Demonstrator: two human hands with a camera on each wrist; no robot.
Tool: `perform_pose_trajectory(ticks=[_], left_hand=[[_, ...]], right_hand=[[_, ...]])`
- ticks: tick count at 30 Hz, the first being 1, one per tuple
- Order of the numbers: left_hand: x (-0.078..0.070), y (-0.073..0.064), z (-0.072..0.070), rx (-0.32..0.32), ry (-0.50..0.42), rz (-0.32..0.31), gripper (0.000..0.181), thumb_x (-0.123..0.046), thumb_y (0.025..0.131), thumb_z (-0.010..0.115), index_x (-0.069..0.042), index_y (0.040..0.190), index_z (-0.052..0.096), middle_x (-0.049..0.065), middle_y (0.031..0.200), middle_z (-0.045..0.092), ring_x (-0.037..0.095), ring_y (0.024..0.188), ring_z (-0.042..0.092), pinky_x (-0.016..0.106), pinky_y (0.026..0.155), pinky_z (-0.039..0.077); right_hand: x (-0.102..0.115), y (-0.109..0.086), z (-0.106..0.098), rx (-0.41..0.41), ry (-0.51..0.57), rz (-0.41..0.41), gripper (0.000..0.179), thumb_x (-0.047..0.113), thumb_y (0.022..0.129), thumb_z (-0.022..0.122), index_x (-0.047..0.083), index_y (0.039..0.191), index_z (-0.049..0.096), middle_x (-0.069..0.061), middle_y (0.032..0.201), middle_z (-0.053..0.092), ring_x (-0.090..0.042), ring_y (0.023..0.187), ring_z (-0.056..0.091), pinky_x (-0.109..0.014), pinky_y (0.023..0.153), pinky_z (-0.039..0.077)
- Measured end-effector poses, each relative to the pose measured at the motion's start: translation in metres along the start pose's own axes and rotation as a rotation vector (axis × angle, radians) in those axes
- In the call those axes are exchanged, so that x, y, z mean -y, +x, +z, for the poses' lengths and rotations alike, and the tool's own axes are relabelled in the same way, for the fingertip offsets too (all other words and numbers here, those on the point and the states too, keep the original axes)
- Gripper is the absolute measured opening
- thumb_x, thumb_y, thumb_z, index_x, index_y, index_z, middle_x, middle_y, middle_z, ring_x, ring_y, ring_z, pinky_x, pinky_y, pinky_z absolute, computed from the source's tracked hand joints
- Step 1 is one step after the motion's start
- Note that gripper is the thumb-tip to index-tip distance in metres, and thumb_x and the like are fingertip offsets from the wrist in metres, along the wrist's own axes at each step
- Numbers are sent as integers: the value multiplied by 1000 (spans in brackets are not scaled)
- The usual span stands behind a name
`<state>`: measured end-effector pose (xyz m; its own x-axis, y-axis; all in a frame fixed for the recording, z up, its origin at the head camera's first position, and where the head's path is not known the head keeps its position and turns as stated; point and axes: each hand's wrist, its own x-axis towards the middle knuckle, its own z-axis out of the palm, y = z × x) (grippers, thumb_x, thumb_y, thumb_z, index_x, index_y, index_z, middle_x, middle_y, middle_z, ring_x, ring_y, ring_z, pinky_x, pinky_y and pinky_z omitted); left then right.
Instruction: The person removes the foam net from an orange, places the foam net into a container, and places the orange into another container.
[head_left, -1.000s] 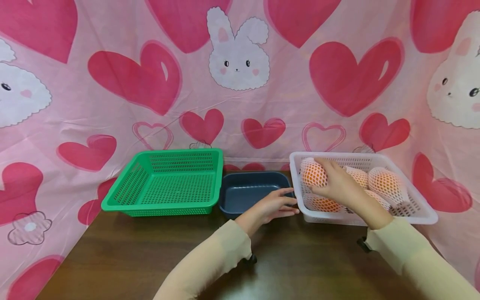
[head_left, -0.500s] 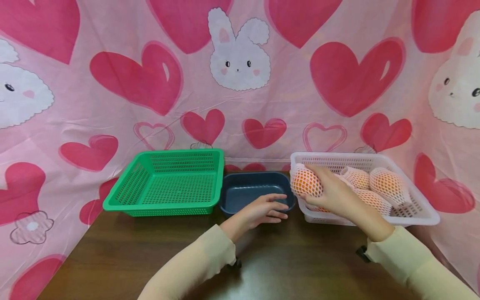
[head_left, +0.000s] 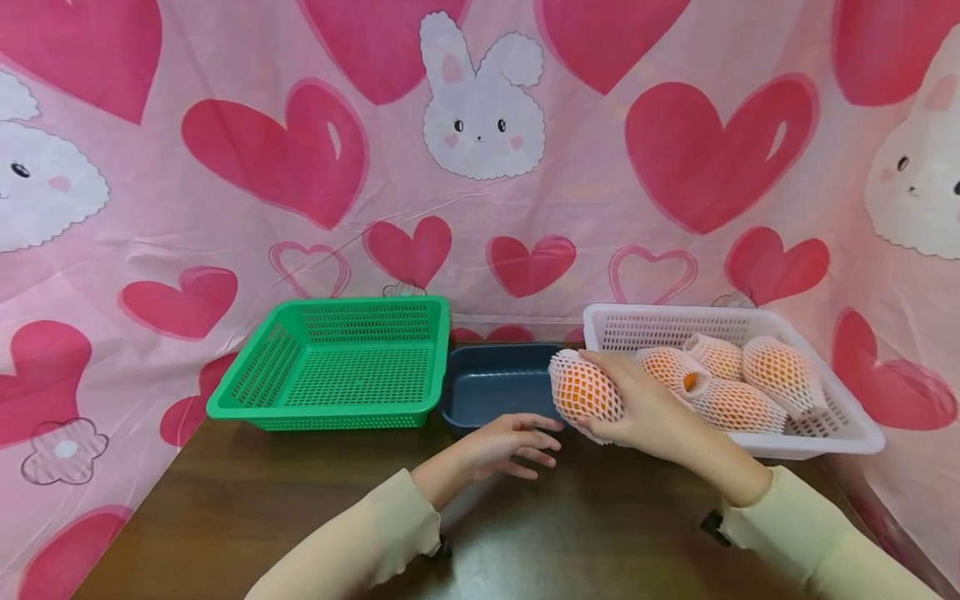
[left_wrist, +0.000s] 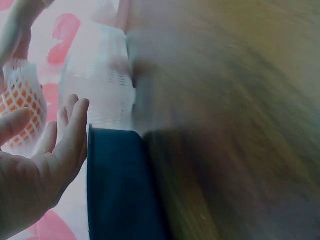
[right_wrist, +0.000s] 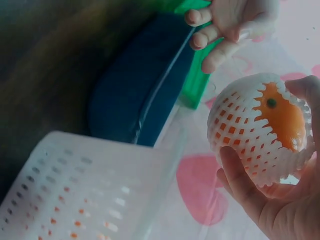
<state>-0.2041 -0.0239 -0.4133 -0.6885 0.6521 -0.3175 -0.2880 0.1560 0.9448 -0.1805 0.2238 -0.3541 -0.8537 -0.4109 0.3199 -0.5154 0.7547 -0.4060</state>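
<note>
An orange point(head_left: 587, 390) in a white foam net is gripped by my right hand point(head_left: 637, 404), in front of the white basket and near the dark blue basin. In the right wrist view the orange point(right_wrist: 260, 130) shows bare peel and a green stem spot through the net's opening. My left hand point(head_left: 502, 447) is held with relaxed, spread fingers just left of the orange, apart from it and holding nothing. Several more netted oranges point(head_left: 738, 406) lie in the white basket point(head_left: 832, 446).
A green basket point(head_left: 322, 417) stands at the left on the brown table point(head_left: 225, 500). Between the two baskets sits the dark blue basin point(head_left: 495, 387). A pink cloth point(head_left: 525, 200) with hearts and rabbits hangs behind them.
My right hand has lifted the orange out of the white basket and brought it left and nearer. My left hand has drawn back leftward and down, away from the white basket's edge.
</note>
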Motion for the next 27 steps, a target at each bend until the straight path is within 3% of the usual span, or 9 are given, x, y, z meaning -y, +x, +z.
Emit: perform_pose_trajectory(ticks=[10, 15, 27], left_hand=[[26, -23, -28, 2, 69, -2, 42, -17, 105, 55, 2, 142, 54, 21, 129, 66, 23, 105, 69, 43, 87, 56], [34, -31, -40, -14, 79, -9, 42, -17, 105, 54, 3, 142, 55, 21, 127, 67, 22, 103, 70, 39, 82, 56], [48, -40, -51, -45, 39, -24, 41, -17, 104, 54, 1, 142, 55, 12, 120, 70, 21, 103, 70, 35, 80, 56]], right_hand=[[7, -7, 15, 20, 4, -74, 85, 38, 79, 86, 14, 150, 45, -10, 137, 58, -29, 113, 62, -56, 88, 55], [11, -8, 24, 35, 37, -131, 85, 36, 78, 87, 14, 150, 47, -7, 138, 58, -24, 119, 59, -53, 95, 53], [19, -13, 59, 126, 119, -210, 84, 40, 80, 86, 17, 150, 46, -2, 139, 56, -16, 116, 59, -44, 92, 55]])
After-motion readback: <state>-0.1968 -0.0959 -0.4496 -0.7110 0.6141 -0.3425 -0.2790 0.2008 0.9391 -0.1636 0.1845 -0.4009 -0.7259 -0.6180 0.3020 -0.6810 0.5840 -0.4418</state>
